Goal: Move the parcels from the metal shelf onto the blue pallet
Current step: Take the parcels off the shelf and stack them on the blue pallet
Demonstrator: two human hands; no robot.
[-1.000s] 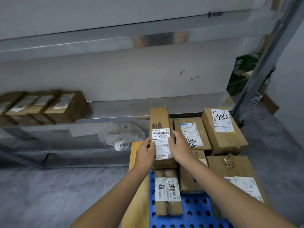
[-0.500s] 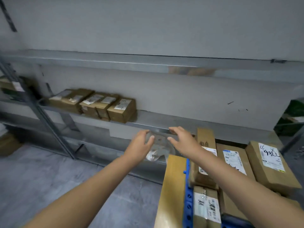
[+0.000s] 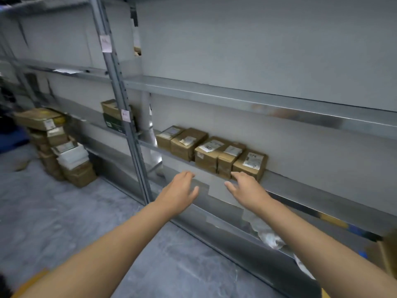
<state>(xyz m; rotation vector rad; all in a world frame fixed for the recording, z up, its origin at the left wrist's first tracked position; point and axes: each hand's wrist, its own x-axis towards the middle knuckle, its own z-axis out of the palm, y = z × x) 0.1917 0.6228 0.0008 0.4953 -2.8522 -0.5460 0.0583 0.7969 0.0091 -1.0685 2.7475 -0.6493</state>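
5 brown labelled parcels (image 3: 211,150) in touching row on metal shelf (image 3: 300,186), labels up.

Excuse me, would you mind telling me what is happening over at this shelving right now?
A person is reaching both bare hands toward a row of brown parcels on the metal shelf. The left hand and the right hand are empty, with relaxed fingers. The right hand is nearest the rightmost parcel, though whether it touches it cannot be told. Nothing has been picked up yet.
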